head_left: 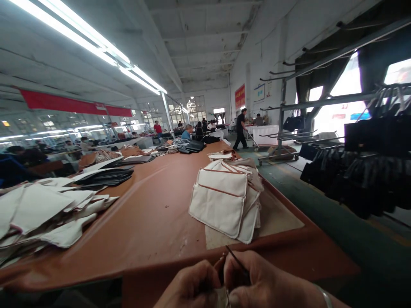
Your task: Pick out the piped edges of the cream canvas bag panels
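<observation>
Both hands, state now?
Left hand: closed, fingers curled; what it grips can't be told.
Right hand: closed, holding a thin dark rod.

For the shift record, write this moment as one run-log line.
left hand: gripping small pale piece | right hand: holding thin dark implement | hands: close together | ahead: pile of white pieces on beige sheet

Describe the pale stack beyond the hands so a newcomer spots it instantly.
Find the brown-covered table. Toward its near right, just beyond the right hand, the pale stack lies partly on a tan sheet. A brown strip crossing its squarish top piece sets it apart from the pale heap at left.
</observation>
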`<state>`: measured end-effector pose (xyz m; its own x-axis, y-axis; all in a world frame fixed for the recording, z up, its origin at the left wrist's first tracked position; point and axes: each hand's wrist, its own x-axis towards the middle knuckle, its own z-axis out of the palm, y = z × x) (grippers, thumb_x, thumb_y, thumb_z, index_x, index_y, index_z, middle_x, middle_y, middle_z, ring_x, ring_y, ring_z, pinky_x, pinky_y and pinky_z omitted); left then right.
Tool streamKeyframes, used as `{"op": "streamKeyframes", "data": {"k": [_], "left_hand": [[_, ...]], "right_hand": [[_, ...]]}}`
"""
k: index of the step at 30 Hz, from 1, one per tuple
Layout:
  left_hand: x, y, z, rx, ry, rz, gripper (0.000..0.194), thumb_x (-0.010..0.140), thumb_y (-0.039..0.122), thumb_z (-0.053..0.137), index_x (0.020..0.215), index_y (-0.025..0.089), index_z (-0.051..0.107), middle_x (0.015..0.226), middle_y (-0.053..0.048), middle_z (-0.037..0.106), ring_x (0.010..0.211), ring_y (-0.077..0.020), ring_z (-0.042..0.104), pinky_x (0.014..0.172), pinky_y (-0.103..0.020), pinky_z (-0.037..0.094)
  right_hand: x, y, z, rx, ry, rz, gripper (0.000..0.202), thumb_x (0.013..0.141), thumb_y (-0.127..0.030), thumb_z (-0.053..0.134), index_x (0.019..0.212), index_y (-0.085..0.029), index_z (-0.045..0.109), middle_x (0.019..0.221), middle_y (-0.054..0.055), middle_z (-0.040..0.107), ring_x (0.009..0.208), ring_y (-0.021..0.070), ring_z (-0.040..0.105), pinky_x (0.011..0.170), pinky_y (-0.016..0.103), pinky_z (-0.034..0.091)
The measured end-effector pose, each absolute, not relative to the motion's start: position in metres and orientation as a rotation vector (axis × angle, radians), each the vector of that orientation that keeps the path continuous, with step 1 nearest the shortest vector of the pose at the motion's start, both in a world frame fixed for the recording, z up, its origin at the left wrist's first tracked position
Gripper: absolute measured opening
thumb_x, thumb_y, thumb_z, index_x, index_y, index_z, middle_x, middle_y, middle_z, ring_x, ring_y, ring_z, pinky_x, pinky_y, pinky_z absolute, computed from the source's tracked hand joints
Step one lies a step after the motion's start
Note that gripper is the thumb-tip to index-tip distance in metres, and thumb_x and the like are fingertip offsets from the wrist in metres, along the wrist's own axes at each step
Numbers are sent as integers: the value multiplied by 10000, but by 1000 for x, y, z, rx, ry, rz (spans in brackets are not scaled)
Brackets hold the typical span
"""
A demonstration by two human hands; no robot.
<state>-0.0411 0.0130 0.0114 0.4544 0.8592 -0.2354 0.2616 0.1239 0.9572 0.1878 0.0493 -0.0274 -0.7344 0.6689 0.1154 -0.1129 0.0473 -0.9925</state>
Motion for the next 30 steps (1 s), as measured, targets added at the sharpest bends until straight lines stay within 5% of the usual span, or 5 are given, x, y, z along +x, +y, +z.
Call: {"op": "streamKeyframes", "data": {"k": [7,14,17,22,30], "left_hand": [[-31,16,13,1379,1120,511,468,706,565,797,793,162,576,649,68,451,597,-87,319,530,-221,217],[-19,23,-2,1373,1251,465,511,691,615,780,744,141,599,619,47,478,577,-90,335,524,-233,205],[-19,22,-5,1350,1198,501,525,680,622,787,758,133,616,617,44,483,573,-88,336,528,-229,214],[-19,19,-3,1252,1094,555,551,649,648,808,730,139,614,578,52,465,519,-67,295,493,-221,173],[-18,23,-7,1252,1089,555,615,553,708,825,639,148,587,502,58,450,463,-55,291,471,-216,193]], "right_hand": [[188,49,-38,-705,-1759,1654,192,799,-330,670,780,-147,613,836,52,648,686,146,536,595,240,400],[181,51,-75,-590,-2342,457,172,879,-191,427,784,-187,570,729,94,616,633,199,539,572,316,379],[180,49,-72,-765,-2182,756,99,824,-199,471,764,-199,549,739,71,615,662,186,556,611,299,413],[182,45,-49,-965,-1469,1891,154,693,-331,541,761,-194,562,549,-57,449,409,85,349,404,206,271],[182,38,-49,-784,-1409,1916,260,736,-412,656,755,-175,550,595,-53,439,471,69,328,440,198,233]]}}
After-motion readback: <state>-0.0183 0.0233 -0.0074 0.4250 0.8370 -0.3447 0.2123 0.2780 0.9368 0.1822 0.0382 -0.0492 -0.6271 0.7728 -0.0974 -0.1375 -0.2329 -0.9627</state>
